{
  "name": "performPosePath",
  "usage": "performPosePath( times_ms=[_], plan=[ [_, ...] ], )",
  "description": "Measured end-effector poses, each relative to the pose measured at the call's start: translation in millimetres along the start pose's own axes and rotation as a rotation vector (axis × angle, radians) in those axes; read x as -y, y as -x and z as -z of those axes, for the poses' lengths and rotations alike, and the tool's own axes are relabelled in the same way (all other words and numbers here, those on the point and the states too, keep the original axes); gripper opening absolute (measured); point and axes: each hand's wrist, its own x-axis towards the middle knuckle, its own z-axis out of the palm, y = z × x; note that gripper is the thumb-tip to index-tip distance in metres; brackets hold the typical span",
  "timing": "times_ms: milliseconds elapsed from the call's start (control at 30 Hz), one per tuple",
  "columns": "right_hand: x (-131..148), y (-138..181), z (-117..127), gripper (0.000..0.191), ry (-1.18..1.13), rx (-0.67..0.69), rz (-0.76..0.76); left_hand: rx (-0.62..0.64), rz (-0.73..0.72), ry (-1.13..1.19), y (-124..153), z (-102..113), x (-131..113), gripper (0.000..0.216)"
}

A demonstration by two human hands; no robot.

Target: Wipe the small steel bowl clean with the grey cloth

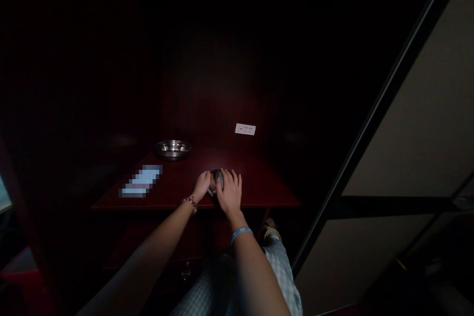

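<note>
On a dark red wooden table (259, 182) lies a small round shiny object (215, 181), half covered by my hands. My left hand (202, 185), with a bead bracelet at the wrist, curls against its left side. My right hand (229, 190), with a blue wristband, rests on its right side and top with fingers laid over it. The room is very dark, so what the object is stays unclear.
A steel bowl (173, 149) stands at the table's back left. A pale flat item, blurred out (141, 181), lies at the left. A white wall socket (245, 129) sits behind the table. A dark-framed panel (407, 133) rises at the right. My checked trousers (274, 266) show below.
</note>
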Motion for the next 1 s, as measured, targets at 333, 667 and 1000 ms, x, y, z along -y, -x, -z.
performPosePath(
  times_ms=[333,667,1000],
  plan=[
    [-16,1,-4,0.048,0.008,-0.077,-0.258,-0.006,0.007,-0.044,1,0,-4,0.029],
    [-18,1,-4,0.051,0.018,-0.058,-0.291,-0.018,0.019,-0.055,2,0,-5,0.028],
    [-21,2,-9,0.052,0.010,-0.102,-0.253,-0.018,0.031,-0.038,3,1,-4,0.028]
  ],
)
